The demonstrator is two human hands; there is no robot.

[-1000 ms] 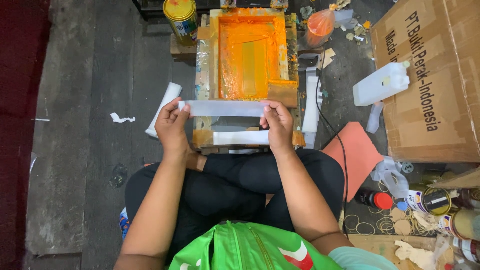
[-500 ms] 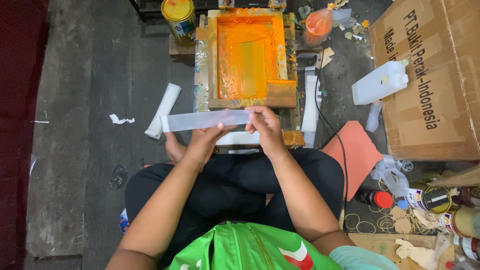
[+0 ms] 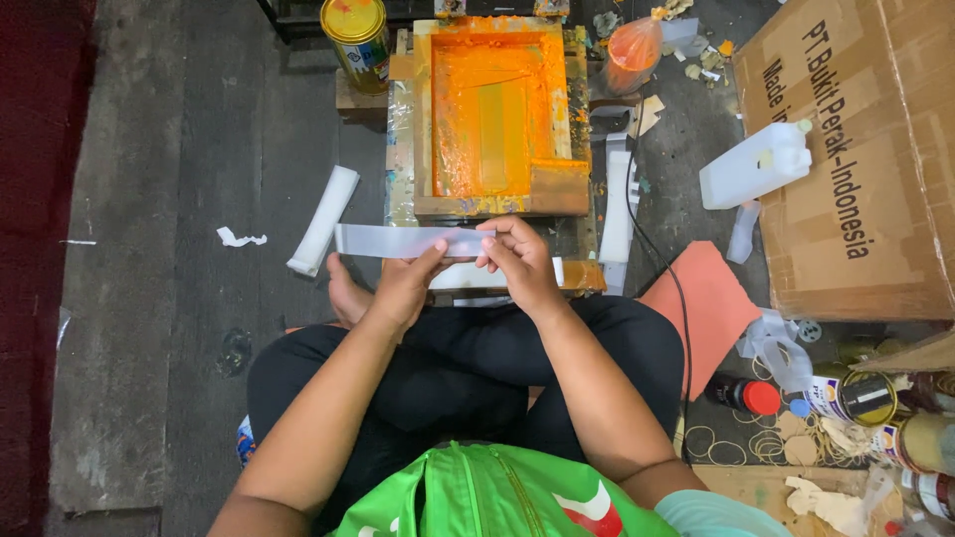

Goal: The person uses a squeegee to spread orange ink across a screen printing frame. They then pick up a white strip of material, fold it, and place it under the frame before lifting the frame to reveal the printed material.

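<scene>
Long translucent plastic strip (image 3: 398,240), flat, level, frosted grey-white. Left hand (image 3: 406,286) and right hand (image 3: 517,261) fingers pinched closed on its right end.

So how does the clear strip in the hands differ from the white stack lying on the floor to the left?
The strip is held off the floor by the left hand and right hand, level and crosswise; the stack lies untouched on the floor, slanted. The strip looks thin and see-through; the stack looks thicker and opaque white. Both are long, narrow and pale.
</scene>
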